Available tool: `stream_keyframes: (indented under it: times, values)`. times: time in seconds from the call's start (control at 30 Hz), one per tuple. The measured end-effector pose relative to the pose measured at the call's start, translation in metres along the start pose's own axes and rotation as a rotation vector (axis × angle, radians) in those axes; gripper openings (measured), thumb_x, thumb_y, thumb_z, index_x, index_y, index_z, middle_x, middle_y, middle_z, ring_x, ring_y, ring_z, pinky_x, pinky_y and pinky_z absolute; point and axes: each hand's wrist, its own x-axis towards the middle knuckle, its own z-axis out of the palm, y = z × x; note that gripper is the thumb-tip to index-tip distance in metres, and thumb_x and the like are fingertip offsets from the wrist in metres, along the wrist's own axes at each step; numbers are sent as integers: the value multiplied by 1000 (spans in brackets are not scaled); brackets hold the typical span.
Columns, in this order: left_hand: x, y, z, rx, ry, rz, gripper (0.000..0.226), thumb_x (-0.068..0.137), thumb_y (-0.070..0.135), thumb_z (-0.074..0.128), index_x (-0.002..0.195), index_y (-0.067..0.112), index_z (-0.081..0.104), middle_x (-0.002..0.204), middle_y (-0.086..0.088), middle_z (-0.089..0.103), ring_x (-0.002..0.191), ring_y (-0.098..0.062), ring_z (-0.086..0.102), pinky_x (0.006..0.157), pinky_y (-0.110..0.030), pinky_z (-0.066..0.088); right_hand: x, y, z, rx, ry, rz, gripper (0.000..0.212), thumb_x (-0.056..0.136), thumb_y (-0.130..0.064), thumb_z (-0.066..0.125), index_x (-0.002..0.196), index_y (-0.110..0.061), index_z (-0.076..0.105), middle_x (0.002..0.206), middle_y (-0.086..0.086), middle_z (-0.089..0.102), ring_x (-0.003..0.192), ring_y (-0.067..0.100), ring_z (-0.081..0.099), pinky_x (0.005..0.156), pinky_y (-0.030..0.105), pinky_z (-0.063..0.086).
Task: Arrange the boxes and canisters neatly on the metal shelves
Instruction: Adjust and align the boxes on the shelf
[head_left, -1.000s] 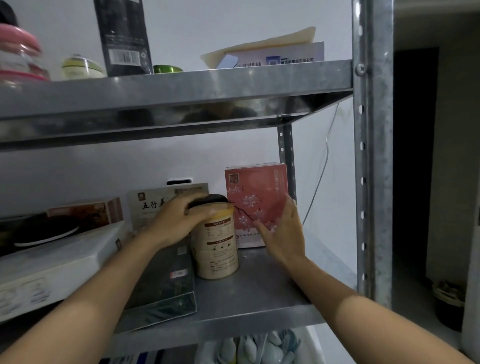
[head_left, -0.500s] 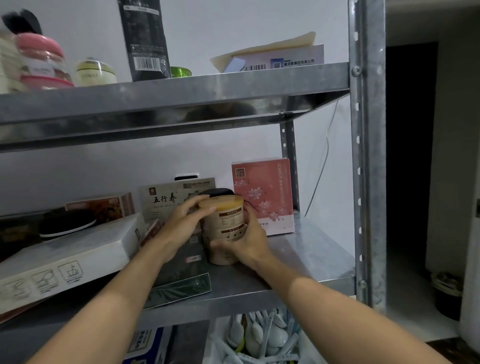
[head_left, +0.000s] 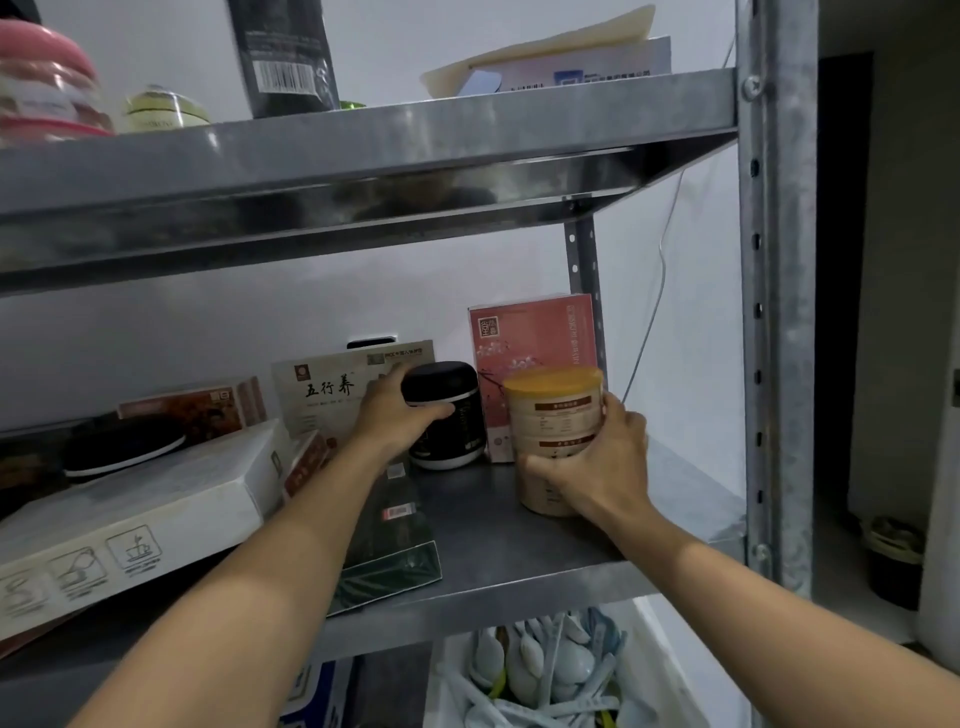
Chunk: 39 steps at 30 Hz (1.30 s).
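A second ago the tan canister (head_left: 553, 415) stood in the middle of the shelf (head_left: 493, 525) under the left hand (head_left: 395, 421), hiding what was behind it, while the right hand (head_left: 592, 467) hovered open by the pink box (head_left: 535, 338). Since then both hands took hold of it, and now it has moved to the right, so it sits close in front of the pink box, near the shelf's right end. The right hand alone holds it, fingers and thumb curled round its lower half from the near right side. Whether its base is resting on the shelf or is just above it cannot be told.

The shift has uncovered the black canister (head_left: 444, 415), which stands upright at the back, between the white box (head_left: 332, 384) with Chinese lettering and the pink box. The left hand has gone to it: the thumb lies across its front below the lid and the fingers reach round its left side, so the hand is closed on it.

This probably means the two canisters are being sorted into a row, each hand holding one. The dark green flat box (head_left: 395, 535) lies under the left forearm, and a large white flat box (head_left: 130, 509) lies further left.
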Motion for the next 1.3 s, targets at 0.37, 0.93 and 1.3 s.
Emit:
stream_keyframes:
  times: [0.37,0.93,1.3]
  values:
    - [38,-9,36,14,67,-87,84,60,29,92,133,21,51,133,-1,57,114,-19,53,90,-27,41,12,16,-1,114,29,21,105,54,-40,89,131,-37,19,125,1,51,114,21,55,95,43,52]
    - [-10,-8,6,-18,196,-112,85,50,26,95,126,25,57,118,2,61,99,-13,53,86,-25,47,11,14,-5,157,16,33,112,55,-41,93,139,-33,20,131,3,44,123,25,47,102,47,46]
    - [-38,15,12,-88,134,-20,82,48,24,97,120,25,59,105,9,59,97,-14,56,82,-25,42,4,9,-14,105,39,52,124,63,-55,86,152,-22,7,151,9,29,140,31,28,112,54,32]
